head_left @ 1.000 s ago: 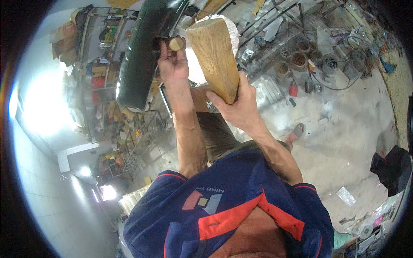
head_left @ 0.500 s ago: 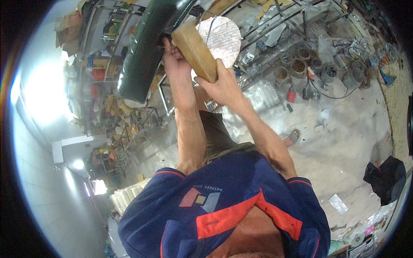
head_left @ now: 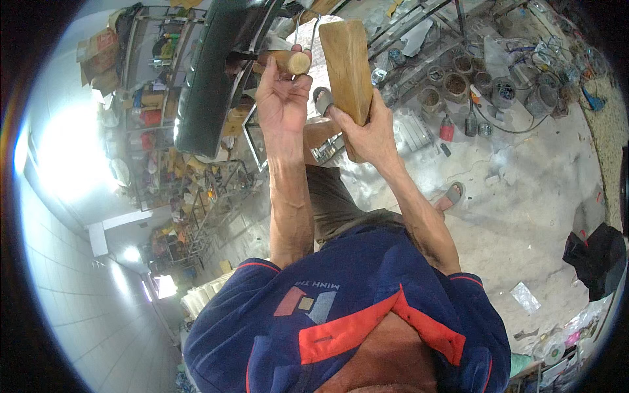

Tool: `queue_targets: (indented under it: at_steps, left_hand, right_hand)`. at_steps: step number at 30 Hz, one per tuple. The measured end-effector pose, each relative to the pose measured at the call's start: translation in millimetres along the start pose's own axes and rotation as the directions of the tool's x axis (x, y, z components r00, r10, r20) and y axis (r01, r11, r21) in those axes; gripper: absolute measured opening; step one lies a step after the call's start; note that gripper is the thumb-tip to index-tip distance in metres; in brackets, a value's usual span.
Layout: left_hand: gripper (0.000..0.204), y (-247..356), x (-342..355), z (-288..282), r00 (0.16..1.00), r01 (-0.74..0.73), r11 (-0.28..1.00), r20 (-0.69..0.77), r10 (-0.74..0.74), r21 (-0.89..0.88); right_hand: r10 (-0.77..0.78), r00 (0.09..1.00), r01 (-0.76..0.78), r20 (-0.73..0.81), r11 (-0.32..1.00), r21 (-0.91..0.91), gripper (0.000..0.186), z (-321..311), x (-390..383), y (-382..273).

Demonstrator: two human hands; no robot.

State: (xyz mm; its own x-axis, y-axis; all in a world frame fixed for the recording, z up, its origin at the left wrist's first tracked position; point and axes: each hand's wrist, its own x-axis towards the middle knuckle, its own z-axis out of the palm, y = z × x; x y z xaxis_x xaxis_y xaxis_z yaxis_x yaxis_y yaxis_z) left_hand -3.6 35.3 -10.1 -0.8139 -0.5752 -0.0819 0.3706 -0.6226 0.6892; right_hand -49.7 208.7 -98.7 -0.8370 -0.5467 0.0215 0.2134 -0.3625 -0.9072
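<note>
L hand (head_left: pixel 283 105) is gripping a wooden-handled tool (head_left: pixel 287 61), w/ fingers curled around the handle; its dark shank points to the dark green padded piece (head_left: pixel 211 85), but whether they touch, I cannot tell. R hand (head_left: pixel 371 134) is closed around the lower part of a wooden block (head_left: pixel 346 62), which is just to the R of the tool. A sandal (head_left: pixel 457 190) is on the pale floor (head_left: pixel 498 229).

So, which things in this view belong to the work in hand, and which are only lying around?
Belong, it seems:
- wooden-handled tool, held in the left hand
- wooden block, held in the right hand
- dark green padded cushion, at the tool's dark shaft

Apparently lying around:
- black cloth or bag
- brown cardboard
</note>
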Motion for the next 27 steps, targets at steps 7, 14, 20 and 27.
queue_targets:
  at_steps: [7,14,20,27]
  left_hand:
    - [0.038,-6,-3,13,0.988,-0.102,0.993,-0.11,0.108,0.056]
    - [0.039,-2,-19,5,0.993,-0.028,0.939,-0.095,0.064,0.341]
    - [0.04,-22,-70,-25,0.976,0.15,0.842,-0.213,-0.043,0.519]
    - [0.04,-47,-83,-34,0.971,0.223,0.701,-0.221,-0.095,0.677]
  right_hand:
    - [-0.007,1.0,0.007,-0.001,0.997,-0.082,0.058,4,-11,10]
    - [0.007,1.0,-0.007,-0.005,0.999,0.037,0.067,12,-14,8]
    - [0.05,0.997,-0.035,-0.059,0.972,0.232,0.073,1,-19,15]
    - [0.236,0.97,-0.202,-0.06,0.919,0.34,0.068,-9,-41,33]
